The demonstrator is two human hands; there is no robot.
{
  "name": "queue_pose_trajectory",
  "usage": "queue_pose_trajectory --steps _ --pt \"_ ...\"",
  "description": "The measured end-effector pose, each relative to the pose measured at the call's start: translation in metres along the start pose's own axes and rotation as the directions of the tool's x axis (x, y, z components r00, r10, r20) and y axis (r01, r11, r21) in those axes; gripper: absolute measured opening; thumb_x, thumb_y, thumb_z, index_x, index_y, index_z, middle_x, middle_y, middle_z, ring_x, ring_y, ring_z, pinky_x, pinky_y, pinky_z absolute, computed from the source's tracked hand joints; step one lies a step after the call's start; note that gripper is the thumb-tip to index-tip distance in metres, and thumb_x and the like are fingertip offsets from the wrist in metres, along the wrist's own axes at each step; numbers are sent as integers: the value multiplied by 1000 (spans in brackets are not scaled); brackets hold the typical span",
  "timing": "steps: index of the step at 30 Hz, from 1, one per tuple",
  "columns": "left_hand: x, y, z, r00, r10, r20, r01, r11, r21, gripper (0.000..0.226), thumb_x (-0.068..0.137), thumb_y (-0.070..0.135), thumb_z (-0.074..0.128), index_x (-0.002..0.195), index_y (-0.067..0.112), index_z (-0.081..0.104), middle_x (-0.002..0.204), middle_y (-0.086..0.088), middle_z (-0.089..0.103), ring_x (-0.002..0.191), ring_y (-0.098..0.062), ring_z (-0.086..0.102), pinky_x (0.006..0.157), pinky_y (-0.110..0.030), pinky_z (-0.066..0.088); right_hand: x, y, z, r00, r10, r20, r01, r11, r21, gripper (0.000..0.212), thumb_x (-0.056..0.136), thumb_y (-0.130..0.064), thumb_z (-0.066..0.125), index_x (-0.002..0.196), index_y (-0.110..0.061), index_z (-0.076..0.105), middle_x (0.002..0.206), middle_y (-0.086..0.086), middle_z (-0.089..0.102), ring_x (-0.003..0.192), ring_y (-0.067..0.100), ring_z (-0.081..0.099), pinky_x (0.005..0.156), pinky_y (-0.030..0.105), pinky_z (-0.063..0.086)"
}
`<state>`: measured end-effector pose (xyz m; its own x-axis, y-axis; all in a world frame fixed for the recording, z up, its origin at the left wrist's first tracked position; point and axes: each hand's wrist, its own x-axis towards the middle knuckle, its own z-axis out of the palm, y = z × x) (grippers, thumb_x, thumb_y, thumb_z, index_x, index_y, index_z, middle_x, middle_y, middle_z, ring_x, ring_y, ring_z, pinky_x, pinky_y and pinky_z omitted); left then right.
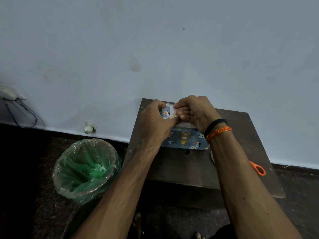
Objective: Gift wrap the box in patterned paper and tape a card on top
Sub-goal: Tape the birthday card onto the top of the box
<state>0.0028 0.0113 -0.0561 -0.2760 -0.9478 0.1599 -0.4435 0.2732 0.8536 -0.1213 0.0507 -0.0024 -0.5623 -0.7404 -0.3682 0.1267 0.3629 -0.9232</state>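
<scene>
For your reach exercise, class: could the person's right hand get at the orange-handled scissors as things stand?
Probably yes, once freed. The right hand pinches the blue animal-patterned wrapping paper, and the orange-handled scissors lie beside that forearm on the dark wooden table, with nothing visible between.

Two hands — the left hand [155,121] and the right hand [195,112] — meet over one small dark table [181,168]. One box [185,138] in blue animal-print paper lies there, with one pair of orange-handled scissors [258,169]. Two wristbands — one black band [214,125], one orange thread [219,132] — circle the right wrist. One bin [86,169], lined green, stands on the floor.
</scene>
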Motion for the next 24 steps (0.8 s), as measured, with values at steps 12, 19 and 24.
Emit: queue_pose_trajectory --steps 12,19,24 --pt "1 -2 2 1000 13 -13 -12 1000 8 50 74 38 89 113 18 64 98 12 57 86 -6 54 61 -10 37 13 7 9 993 -53 -110 36 987 -155 10 81 -9 78 85 0 76 50 0 65 42 11 58 53 23 54" --pt "1 -1 1 1000 13 -17 -13 1000 -3 47 76 34 88 113 16 65 97 12 57 84 -7 55 61 -10 38 19 11 14 972 -158 -176 99 947 -305 17 76 -11 80 64 -5 70 56 6 68 40 12 58 58 29 59" --pt "0 0 1 1000 15 -18 -15 1000 -10 52 73 43 88 111 16 65 97 11 59 82 -5 56 62 -13 42 22 8 14 966 -181 -185 103 926 -364 19 74 -12 83 64 -4 69 56 6 70 42 12 63 53 27 60"
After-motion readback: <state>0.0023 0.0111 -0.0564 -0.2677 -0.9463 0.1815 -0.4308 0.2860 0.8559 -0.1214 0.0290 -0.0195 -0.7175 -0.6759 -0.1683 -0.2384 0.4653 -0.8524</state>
